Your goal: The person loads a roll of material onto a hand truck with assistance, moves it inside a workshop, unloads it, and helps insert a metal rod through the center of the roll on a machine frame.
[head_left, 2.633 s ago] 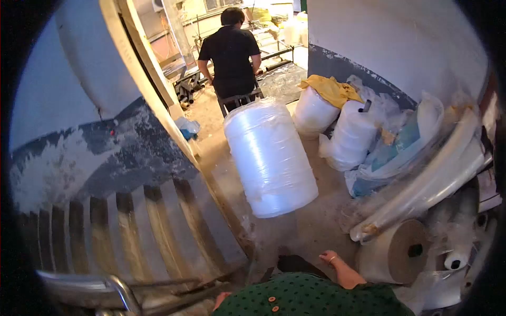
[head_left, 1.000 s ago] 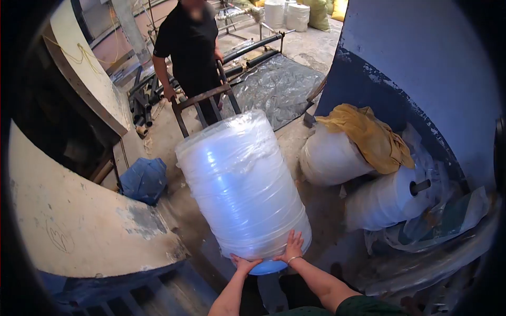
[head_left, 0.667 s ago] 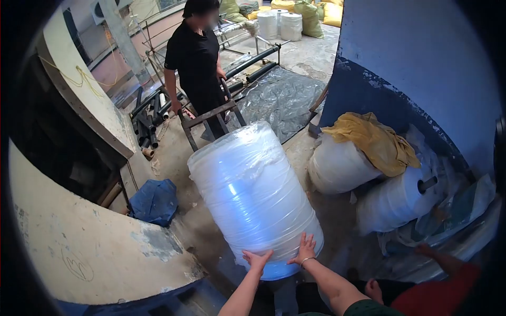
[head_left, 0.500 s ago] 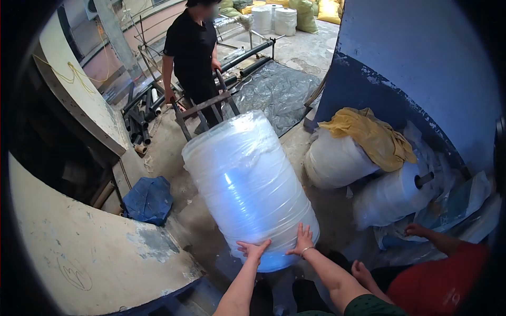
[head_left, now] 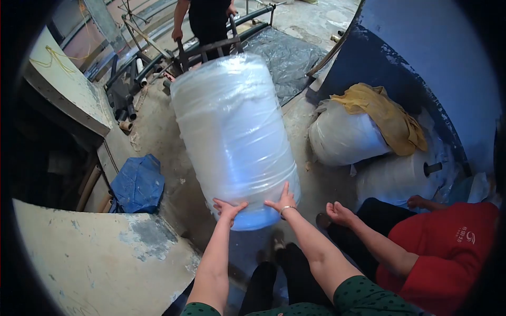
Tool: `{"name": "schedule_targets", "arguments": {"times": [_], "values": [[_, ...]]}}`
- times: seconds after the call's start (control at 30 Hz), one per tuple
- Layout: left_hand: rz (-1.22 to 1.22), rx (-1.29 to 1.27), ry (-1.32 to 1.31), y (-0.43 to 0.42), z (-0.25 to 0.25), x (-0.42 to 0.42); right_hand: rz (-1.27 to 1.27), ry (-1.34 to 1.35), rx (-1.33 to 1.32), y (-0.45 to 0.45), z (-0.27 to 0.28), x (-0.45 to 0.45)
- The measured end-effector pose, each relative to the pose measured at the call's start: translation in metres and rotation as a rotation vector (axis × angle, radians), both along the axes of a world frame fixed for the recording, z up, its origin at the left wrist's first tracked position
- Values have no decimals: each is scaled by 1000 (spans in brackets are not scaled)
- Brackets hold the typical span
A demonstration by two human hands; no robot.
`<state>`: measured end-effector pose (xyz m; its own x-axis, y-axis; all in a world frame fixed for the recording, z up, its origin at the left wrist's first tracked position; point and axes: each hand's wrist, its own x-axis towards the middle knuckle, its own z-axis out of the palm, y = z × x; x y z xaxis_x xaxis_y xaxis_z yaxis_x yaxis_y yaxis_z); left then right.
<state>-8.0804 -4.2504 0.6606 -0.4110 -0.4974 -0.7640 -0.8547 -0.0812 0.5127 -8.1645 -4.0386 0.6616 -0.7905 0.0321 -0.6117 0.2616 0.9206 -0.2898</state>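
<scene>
The plastic-wrapped roll seems loaded on the hand truck, though unreleased, left hand and right hand splayed against it.

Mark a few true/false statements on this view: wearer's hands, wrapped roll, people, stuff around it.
1. The wearer's left hand and right hand both touch the wrapped roll. True.
2. The yellow cloth is draped over the roll the wearer touches. False: the yellow cloth lies over a separate white roll at picture right.
3. The person in black grips a metal frame at the wrapped roll's far end. True.
4. The person in red is pushing the wrapped roll. False: both hands of the person in red are apart from it.
5. The blue bundle is right of the wrapped roll in the picture. False: the blue bundle is on the left.
</scene>
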Motion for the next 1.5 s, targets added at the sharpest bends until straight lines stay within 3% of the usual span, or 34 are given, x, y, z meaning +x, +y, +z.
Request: {"name": "schedule_targets", "arguments": {"times": [0.3,0.57,0.7,0.8,0.93,1.23,1.37,1.5], "values": [[-123,-140,-22,-112,-42,-146,-99,-16,-44,-129,-28,-129],[-273,-127,56,-240,-45,-297,-215,-9,-1,-251,-44,-250],[-393,-200,59,-273,-58,-376,-275,-45,-43,-274,-55,-319],[-470,-256,135,-288,-77,-427,-284,59,-130,-278,-103,-367],[-546,-167,105,-307,-81,-504,-320,39,-146,-290,-109,-432],[-635,-233,207,-371,-91,-700,-449,181,-270,-346,-132,-595],[-605,-149,208,-384,-91,-776,-493,168,-226,-367,-141,-675],[-652,-208,332,-406,-131,-859,-503,192,-109,-398,-154,-761]]}}
